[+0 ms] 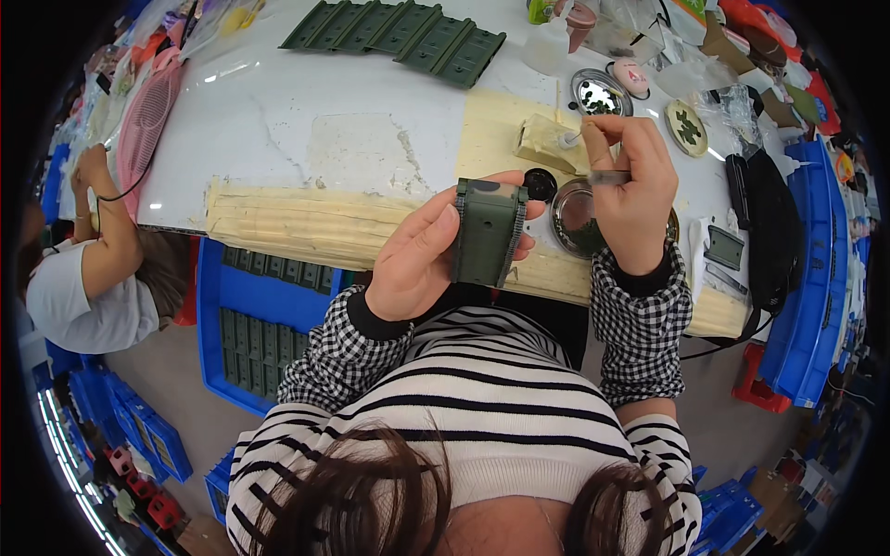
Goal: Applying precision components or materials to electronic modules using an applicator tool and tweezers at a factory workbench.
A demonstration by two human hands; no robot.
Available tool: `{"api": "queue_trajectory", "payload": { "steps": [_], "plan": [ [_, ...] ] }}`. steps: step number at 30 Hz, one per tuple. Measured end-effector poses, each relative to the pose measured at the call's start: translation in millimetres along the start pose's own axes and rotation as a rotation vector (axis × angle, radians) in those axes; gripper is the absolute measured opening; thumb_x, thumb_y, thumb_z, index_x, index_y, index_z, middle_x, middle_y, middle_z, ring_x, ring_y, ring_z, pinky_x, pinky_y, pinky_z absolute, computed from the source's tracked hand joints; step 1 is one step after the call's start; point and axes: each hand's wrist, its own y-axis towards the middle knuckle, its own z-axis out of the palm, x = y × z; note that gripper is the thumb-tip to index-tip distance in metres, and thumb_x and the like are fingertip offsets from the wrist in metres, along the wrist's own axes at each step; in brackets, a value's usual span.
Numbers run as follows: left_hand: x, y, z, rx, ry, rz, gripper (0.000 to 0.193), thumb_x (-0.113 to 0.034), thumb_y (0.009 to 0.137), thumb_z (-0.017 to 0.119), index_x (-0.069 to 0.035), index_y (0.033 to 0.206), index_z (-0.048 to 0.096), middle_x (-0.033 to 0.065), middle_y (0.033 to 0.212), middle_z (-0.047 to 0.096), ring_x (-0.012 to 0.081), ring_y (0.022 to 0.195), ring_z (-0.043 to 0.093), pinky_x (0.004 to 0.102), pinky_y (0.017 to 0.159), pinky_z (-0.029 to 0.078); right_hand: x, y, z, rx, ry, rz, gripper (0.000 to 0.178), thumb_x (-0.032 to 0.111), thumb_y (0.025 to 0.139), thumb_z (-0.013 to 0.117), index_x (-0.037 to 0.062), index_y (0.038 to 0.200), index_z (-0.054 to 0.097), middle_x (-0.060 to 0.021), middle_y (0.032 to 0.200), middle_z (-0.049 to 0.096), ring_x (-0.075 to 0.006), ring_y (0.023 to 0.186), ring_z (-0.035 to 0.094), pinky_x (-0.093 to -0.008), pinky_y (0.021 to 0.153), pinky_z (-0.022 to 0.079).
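My left hand point(417, 243) is closed around a dark green toy tank hull point(486, 236), with ribbed, track-like strips along its sides and a camouflage patch at its top end. My right hand point(635, 171) is raised over the table, thumb and forefinger pinched together. Flat grey metal tweezers point(609, 177) stick out of its grip, and a thin pin-like piece shows at the fingertips. Those fingertips are beside the white nozzle point(568, 140) of a bottle set in a tape-wrapped block point(547, 139). Just below lie a small black round dish point(540, 185) and a metal dish point(560, 222) with small green bits.
Dark green hulls point(399, 39) stand in a row at the back. A dish point(602, 93) and a round lid point(686, 128) hold small green parts. Another green part point(723, 248) lies right. A blue crate point(211, 315) of hulls sits below left. A co-worker point(102, 269) sits left.
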Motion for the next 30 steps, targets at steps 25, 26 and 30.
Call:
{"api": "queue_trajectory", "payload": {
  "steps": [25, 26, 30],
  "plan": [
    [5, -5, -2, -0.003, 0.084, 0.108, 0.053, -0.03, 0.101, 0.038, 0.008, 0.137, 0.038, 0.0207, 0.133, 0.051, 0.022, 0.108, 0.059, 0.0334, 0.095, 0.047, 47, -38, -15, 0.15, 0.132, -0.263, 0.038, 0.002, 0.069, 0.077, -0.0002, 0.106, 0.067, -0.0103, 0.083, 0.062, -0.0205, 0.063, 0.06, -0.0289, 0.051, 0.045],
    [0, -4, -1, 0.001, 0.077, 0.096, 0.058, -0.034, 0.1, 0.039, 0.01, 0.138, 0.036, 0.0228, 0.132, 0.051, 0.0235, 0.109, 0.059, 0.0356, 0.095, 0.047, 52, -35, -22, 0.18, 0.163, -0.185, 0.04, 0.003, 0.07, 0.077, -0.0003, 0.108, 0.067, -0.0106, 0.084, 0.063, -0.0198, 0.065, 0.06, -0.0286, 0.051, 0.045],
    [-25, -4, -14, -0.21, 0.506, 0.305, 0.052, -0.028, 0.101, 0.037, 0.009, 0.138, 0.036, 0.0252, 0.126, 0.055, 0.0246, 0.105, 0.06, 0.0342, 0.091, 0.049, 43, -32, -40, 0.049, 0.195, 0.073, 0.036, 0.003, 0.078, 0.074, -0.0016, 0.112, 0.063, -0.0055, 0.077, 0.057, -0.0091, 0.059, 0.048, -0.0211, 0.055, 0.039]
  ]
}}
